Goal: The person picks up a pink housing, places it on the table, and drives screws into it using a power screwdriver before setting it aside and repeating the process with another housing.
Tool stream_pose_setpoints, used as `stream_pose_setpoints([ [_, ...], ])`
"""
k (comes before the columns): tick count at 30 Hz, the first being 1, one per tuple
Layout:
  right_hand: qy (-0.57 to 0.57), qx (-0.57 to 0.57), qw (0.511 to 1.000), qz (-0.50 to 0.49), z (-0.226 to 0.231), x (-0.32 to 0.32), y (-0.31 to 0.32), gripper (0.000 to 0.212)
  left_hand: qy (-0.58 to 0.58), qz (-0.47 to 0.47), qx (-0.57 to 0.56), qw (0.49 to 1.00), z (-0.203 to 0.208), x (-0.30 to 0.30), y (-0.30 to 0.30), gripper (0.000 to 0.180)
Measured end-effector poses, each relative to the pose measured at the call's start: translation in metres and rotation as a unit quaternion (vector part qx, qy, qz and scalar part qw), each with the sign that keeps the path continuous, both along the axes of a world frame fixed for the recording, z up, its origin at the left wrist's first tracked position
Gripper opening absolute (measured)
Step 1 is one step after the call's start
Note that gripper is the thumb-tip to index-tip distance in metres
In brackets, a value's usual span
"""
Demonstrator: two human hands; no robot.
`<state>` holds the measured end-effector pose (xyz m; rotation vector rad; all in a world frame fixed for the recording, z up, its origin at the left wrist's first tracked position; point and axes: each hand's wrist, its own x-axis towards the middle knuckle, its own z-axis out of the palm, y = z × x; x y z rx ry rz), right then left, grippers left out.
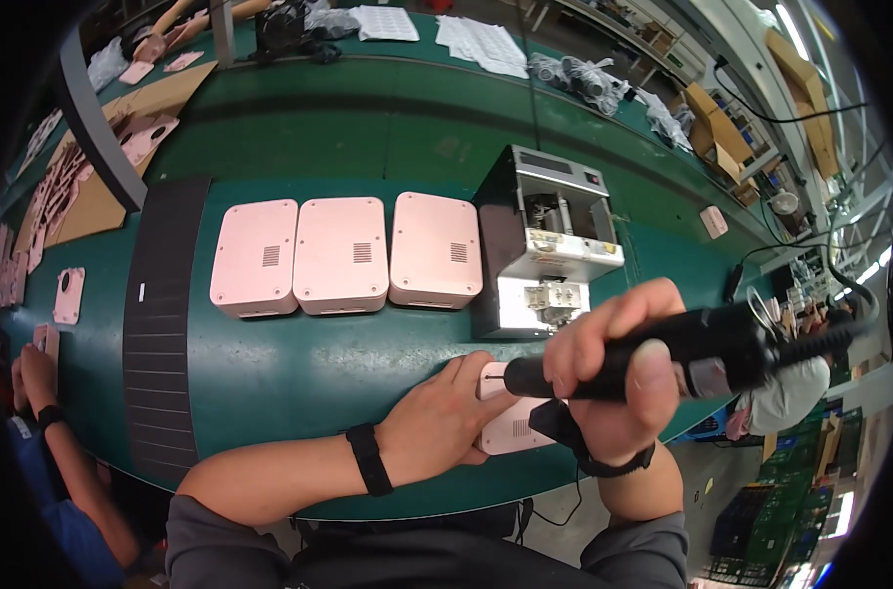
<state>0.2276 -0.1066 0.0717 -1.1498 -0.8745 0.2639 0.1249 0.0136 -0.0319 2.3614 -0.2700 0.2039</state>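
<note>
My left hand (436, 417) is closed around the left side of a pink plastic housing (515, 432) with a small vent grille, lying on the green table. My right hand (613, 368) grips a black electric screwdriver (706, 344), held nearly level in the picture. Its thin bit points to a corner hole of the housing, beside my left fingers; whether a screw sits there is too small to tell. My right hand and the tool hide the housing's right part. Beyond my hands stands a grey and black screw feeder (554, 245) with an open front.
Three similar pink housings (343, 250) stand in a row left of the feeder. Further left runs a black ribbed mat (162, 334). Pink parts lie on cardboard (162, 123). A co-worker's arm (78, 471) is at the far left. A cable (829, 334) trails from the screwdriver.
</note>
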Motion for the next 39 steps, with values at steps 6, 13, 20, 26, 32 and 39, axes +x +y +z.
stream_pose_setpoints([
  [6, 0.007, 0.049, 0.993, -0.110, 0.025, 0.032, -0.015, 0.028, -0.018, -0.007, 0.002, 1.000, 0.002, 0.000, 0.008, 0.084],
  [13, -0.037, 0.035, 0.980, -0.191, 0.024, 0.059, -0.007, 0.022, -0.017, -0.002, 0.020, 1.000, 0.004, 0.002, 0.009, 0.083],
  [20, -0.005, -0.020, 0.981, -0.192, 0.018, 0.043, -0.027, 0.024, 0.022, 0.015, 0.027, 0.999, 0.006, -0.002, 0.016, 0.081],
  [26, 0.020, 0.013, 0.983, -0.184, 0.015, 0.009, -0.072, 0.031, 0.014, 0.021, 0.030, 0.999, 0.010, 0.004, 0.019, 0.082],
  [32, 0.001, 0.001, 0.985, -0.173, 0.004, 0.003, -0.089, 0.033, 0.029, 0.027, 0.041, 0.998, 0.015, 0.004, 0.017, 0.084],
  [39, 0.007, 0.013, 0.985, -0.171, -0.020, 0.005, -0.091, 0.036, 0.024, 0.029, 0.050, 0.998, 0.015, 0.006, 0.014, 0.085],
])
